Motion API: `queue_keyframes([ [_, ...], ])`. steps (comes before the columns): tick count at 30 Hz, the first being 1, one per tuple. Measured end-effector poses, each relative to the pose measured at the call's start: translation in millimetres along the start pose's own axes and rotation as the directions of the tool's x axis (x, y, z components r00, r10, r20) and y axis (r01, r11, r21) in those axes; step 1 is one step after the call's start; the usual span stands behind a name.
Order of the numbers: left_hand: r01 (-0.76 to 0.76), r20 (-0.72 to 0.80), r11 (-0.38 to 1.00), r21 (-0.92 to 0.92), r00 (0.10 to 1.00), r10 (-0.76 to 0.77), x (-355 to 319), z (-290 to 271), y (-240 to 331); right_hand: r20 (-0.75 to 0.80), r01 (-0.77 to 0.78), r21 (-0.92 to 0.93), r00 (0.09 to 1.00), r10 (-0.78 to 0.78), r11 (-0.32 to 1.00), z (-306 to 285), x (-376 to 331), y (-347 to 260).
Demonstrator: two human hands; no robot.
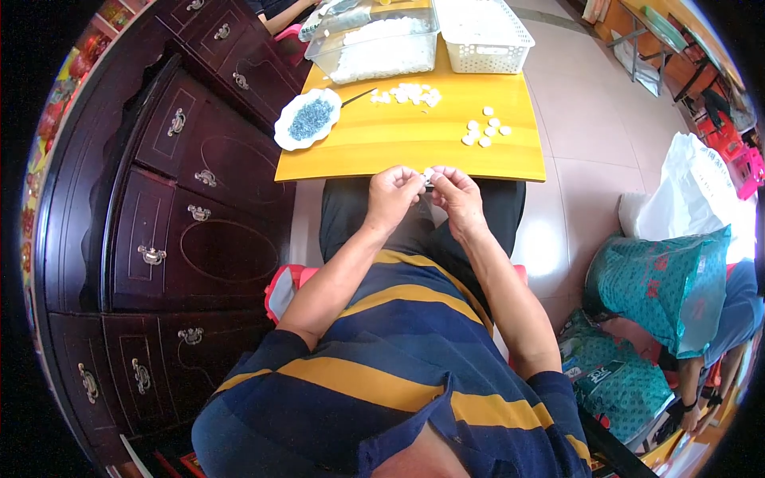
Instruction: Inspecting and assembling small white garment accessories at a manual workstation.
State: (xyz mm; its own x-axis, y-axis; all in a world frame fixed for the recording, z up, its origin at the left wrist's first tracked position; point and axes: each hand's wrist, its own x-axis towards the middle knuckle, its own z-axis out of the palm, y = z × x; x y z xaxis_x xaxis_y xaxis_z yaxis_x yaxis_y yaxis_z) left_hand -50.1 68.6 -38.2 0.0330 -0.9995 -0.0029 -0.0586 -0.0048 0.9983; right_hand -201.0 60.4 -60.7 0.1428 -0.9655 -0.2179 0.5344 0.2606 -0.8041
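Note:
Just off the near edge of the yellow table (382, 159), my left hand (392, 195) and my right hand (457, 199) meet with their fingertips pinched. Between them is a small white piece (428, 174), mostly covered by the fingers. Beyond my right hand, several small round white pieces (484, 131) lie in a loose cluster. A scatter of white pieces (410, 95) is farther back. On the left stands a white scalloped dish (288, 137) of tiny dark blue-grey bits (310, 119), with a thin dark stick (358, 97) beside it.
A clear plastic bin (319, 65) full of white pieces and a white perforated basket (488, 60) stand at the back. Dark wooden drawers (215, 247) line the left. Large teal sacks (657, 287) are on the right, near another person's hand (692, 416).

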Motion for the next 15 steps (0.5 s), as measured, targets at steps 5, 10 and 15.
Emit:
queue_keyframes([
  [5, 0.092, 0.018, 0.991, -0.093, 0.996, -0.091, -3, 1, -1, -0.002, 0.012, 0.025, 1.0, -0.012, 1.0, 0, 0, 1],
  [10, -0.059, 0.061, 0.97, -0.235, 0.995, 0.075, -7, 6, 2, 0.087, -0.038, 0.107, 0.996, 0.028, 0.993, -1, -2, -8],
  [15, -0.159, 0.119, 0.981, -0.115, 0.978, 0.172, -9, 3, 5, 0.124, -0.017, 0.111, 0.992, 0.003, 0.994, 1, -6, -16],
])
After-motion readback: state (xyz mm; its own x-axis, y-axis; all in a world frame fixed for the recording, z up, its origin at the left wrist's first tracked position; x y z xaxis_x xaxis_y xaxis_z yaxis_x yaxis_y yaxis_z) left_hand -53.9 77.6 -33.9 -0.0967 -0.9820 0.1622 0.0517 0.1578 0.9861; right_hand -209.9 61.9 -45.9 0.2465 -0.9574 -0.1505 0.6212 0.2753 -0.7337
